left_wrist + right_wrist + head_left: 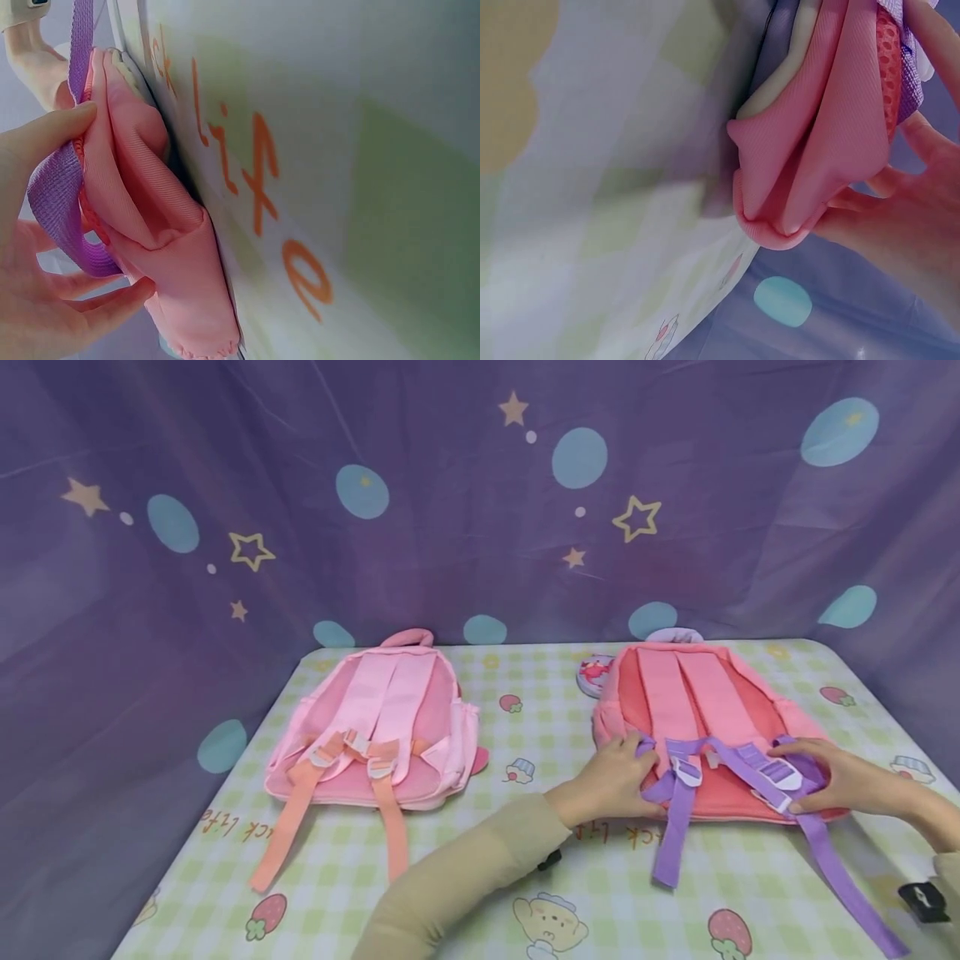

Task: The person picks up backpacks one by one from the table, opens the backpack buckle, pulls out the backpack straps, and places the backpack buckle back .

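A coral-pink backpack lies with its strap side up at the right of the table in the head view. Its purple webbing straps have white buckles, and the loose ends trail toward the near edge. My left hand grips the lower left corner, thumb on the bottom edge in the left wrist view and fingers spread at the side pocket. At the lower right corner, my right hand holds the bag by its side, beside a buckle. Its fingertips touch the bulging pocket in the right wrist view.
To the left lies a light-pink backpack, straps up, with orange webbing trailing forward. A round charm sits by the coral bag's upper left. A checked cloth covers the table, and a purple curtain hangs behind.
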The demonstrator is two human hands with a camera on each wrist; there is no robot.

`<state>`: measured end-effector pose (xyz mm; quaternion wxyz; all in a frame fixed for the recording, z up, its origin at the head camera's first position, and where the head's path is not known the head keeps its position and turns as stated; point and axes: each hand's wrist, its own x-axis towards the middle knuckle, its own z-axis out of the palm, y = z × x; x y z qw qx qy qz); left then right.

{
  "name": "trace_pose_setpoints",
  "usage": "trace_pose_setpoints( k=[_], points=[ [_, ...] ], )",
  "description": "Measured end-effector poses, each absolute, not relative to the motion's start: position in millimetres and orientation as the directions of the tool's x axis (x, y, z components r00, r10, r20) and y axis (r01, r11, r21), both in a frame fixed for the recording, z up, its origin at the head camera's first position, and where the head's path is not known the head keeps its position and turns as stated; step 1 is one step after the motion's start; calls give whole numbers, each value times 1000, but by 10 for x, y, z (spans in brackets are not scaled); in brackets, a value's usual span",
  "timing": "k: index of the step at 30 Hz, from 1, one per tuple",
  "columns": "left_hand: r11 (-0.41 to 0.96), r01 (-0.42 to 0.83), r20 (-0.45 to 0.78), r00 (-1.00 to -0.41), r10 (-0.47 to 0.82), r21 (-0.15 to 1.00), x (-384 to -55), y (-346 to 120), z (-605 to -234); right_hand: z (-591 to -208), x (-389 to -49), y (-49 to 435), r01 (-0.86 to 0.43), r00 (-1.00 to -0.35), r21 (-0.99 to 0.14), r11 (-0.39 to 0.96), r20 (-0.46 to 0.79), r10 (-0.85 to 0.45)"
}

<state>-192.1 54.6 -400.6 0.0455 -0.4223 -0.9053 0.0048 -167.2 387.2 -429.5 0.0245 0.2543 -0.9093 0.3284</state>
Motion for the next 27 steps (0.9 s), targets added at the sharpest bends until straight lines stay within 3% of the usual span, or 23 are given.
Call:
trace_pose_setpoints(
  k=[17,27],
  points=[
    [656,752,54,-654,755,-62,-1900,869,-3995,-4320,-1642,4136,-444,-886,-637,629,211,-412],
    [667,742,47,-666,745,-64,-1911,1069,-4008,-4345,-1653,4357,-363,-921,-628,688,127,-369]
  ],
)
